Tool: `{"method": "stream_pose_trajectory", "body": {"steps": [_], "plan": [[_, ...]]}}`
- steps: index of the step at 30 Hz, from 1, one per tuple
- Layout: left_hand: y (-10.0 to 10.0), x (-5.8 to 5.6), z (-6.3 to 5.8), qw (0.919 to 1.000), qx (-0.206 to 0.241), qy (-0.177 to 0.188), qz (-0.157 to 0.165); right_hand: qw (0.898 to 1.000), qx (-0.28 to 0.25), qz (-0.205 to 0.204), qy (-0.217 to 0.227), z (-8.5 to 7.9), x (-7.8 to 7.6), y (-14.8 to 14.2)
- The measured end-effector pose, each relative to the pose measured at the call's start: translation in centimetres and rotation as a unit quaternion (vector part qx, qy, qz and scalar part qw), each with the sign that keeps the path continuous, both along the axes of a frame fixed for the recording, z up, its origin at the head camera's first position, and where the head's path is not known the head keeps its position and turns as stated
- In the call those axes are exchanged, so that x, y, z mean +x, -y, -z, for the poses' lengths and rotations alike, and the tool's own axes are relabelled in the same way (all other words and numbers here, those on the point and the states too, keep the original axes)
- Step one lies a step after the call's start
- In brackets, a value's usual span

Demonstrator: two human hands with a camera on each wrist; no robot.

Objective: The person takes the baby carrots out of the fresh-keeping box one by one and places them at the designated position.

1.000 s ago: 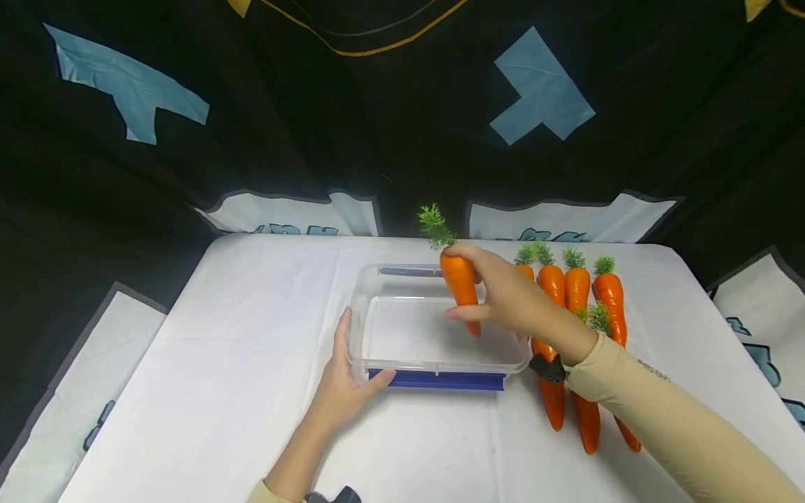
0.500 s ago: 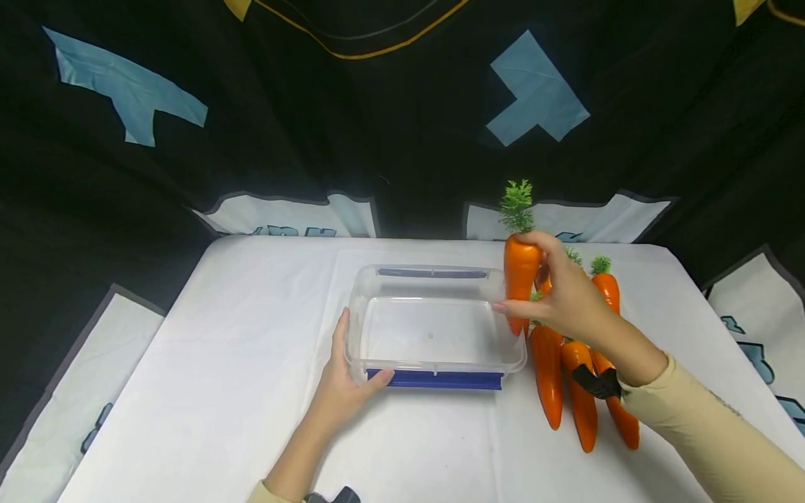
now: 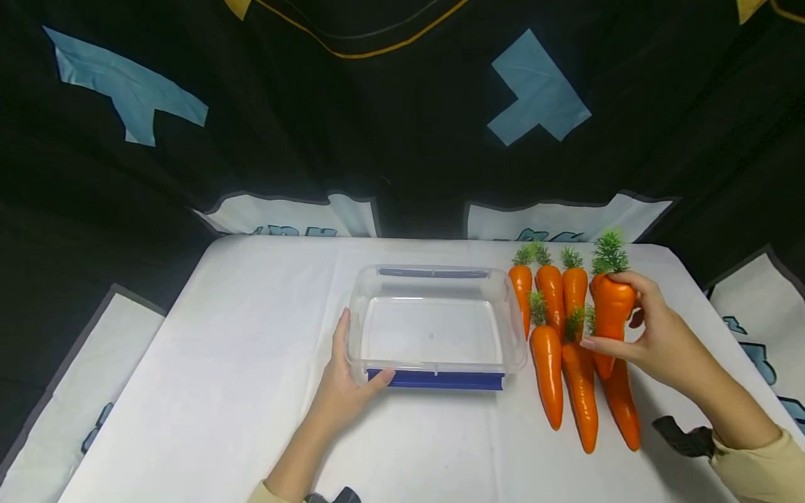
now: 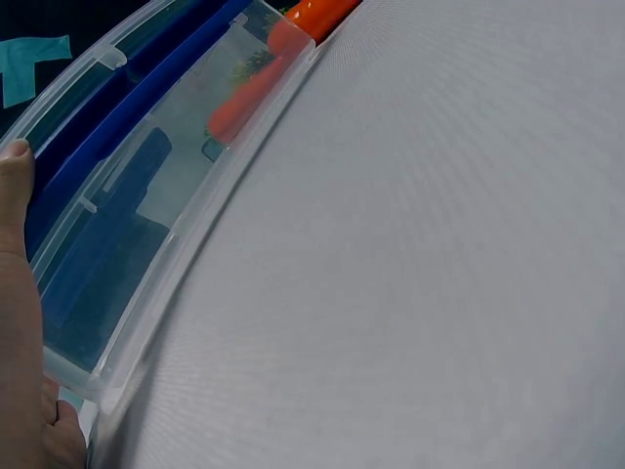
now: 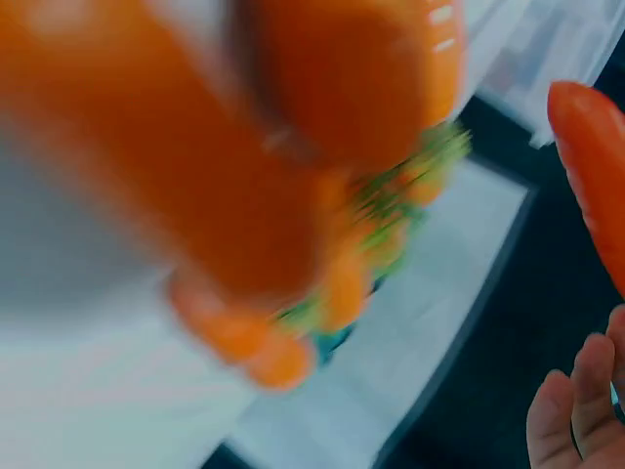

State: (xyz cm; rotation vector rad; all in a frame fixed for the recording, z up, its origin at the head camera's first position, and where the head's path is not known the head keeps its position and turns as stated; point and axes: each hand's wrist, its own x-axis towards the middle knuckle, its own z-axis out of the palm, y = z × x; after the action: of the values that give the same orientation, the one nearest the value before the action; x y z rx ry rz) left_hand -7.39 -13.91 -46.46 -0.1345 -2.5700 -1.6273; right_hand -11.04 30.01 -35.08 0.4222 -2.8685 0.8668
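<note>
A clear plastic container with blue clips stands on the white table. My left hand grips its front left corner, thumb over the front rim and fingers along the side. In the left wrist view, the thumb lies by the blue clip. At the right, my right hand holds an orange carrot with green leaves, pinched between thumb and fingers, over the right end of several other carrots. It partly hides what lies behind it. In the right wrist view, the fingers show near a carrot.
The carrots lie in two overlapping rows close to the container's right side. A white cloth covers the table. Behind it hangs a black curtain with light blue and white patches.
My right hand has carried a carrot from over the container to the right, then lower over the right end of the rows. The left hand and container have stayed put.
</note>
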Motion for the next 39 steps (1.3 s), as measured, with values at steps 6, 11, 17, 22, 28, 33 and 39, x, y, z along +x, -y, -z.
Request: {"method": "stream_pose_trajectory", "body": {"steps": [6, 11, 17, 22, 28, 33, 39], "plan": [[0.0, 0.1, 0.0, 1.0000, -0.003, 0.001, -0.004, 0.999, 0.024, 0.022, 0.031, 1.7, 0.6, -3.9], [0.0, 0.3, 0.0, 0.9999, -0.007, -0.006, -0.008, 0.996, 0.051, 0.022, 0.069, 3.1, 0.7, -5.8], [-0.2, 0.4, 0.2, 0.9997, -0.014, -0.009, -0.016, 0.995, 0.059, 0.015, 0.078, 4.4, 0.9, -7.3], [-0.3, 0.5, 0.3, 0.9995, -0.019, -0.009, -0.023, 0.994, 0.038, 0.008, 0.102, 5.3, 1.0, -8.1], [-0.4, 0.5, 0.1, 0.9994, -0.026, -0.012, -0.021, 0.992, 0.024, 0.004, 0.121, 6.1, 0.8, -8.6], [-0.5, 0.6, 0.1, 0.9991, -0.032, -0.015, -0.023, 0.988, 0.036, 0.002, 0.152, 6.6, 0.2, -8.8], [-0.6, 0.6, 0.0, 0.9990, -0.036, -0.016, -0.020, 0.980, 0.053, -0.001, 0.191, 7.0, -0.2, -8.8]]}}
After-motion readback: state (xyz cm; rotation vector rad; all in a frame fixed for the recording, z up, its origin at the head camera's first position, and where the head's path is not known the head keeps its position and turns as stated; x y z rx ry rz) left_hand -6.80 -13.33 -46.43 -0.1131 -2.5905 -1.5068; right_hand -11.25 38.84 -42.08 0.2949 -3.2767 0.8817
